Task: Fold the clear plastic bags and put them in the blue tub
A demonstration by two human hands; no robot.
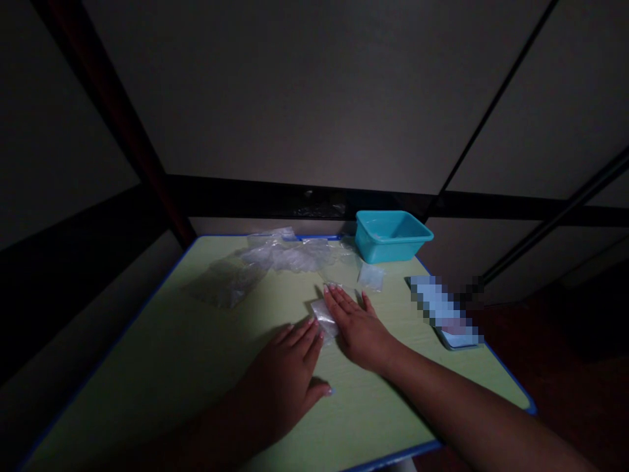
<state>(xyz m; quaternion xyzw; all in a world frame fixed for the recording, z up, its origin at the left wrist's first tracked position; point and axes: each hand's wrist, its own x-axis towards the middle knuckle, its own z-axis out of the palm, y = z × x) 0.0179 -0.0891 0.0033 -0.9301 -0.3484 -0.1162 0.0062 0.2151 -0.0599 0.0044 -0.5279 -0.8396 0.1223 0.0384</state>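
One small clear packet (322, 314) lies flat near the middle of a blue-edged green table (373, 413), under a person's bare hands in dim light. The right hand (361, 328) is open, palm down, its nearly straight fingers resting across the packet's right side; the left hand (289, 367) is open too, thumb spread, fingertips at the packet's left side, though whether they touch it cannot be told. Loose plastic bags (299, 255) sprawl along the far edge, partly over the rim, and a whitish packet (372, 277) sits just in front of a turquoise basin (390, 252) at the far right corner. A pixelated flat object (459, 339) lies along the right edge. The thin film looks slick: uneven pressure from the palms could skid or crease it, and the gloom could hide a bad fold. A forward nudge might send the bags over the far edge; a swing of the right forearm could knock the flat object off the right.
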